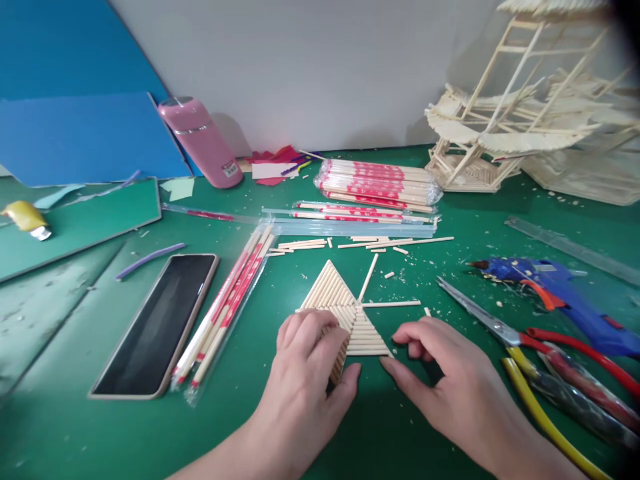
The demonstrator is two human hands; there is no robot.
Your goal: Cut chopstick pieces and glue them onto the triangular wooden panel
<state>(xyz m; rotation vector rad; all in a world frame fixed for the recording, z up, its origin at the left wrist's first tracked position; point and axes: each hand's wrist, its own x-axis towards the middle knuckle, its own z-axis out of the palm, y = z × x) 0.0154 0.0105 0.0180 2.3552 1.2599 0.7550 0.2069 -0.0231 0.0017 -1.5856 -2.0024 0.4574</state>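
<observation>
A flat piece made of triangular panels of glued wooden sticks (334, 297) lies on the green mat (100, 427). My left hand (307, 373) rests on its near left panel, fingers curled over the sticks. My right hand (440, 370) sits beside the right panel, thumb and fingertips touching its lower right corner. Two loose sticks (369, 277) stick out from the centre of the piece.
A phone (157, 323) and wrapped chopsticks (225, 310) lie to the left. More chopstick packs (377, 183) and cut sticks sit behind. Scissors (495, 327), a blue glue gun (560, 293) and a ruler (570, 248) lie right. A stick model (515, 113) and pink bottle (200, 140) stand at the back.
</observation>
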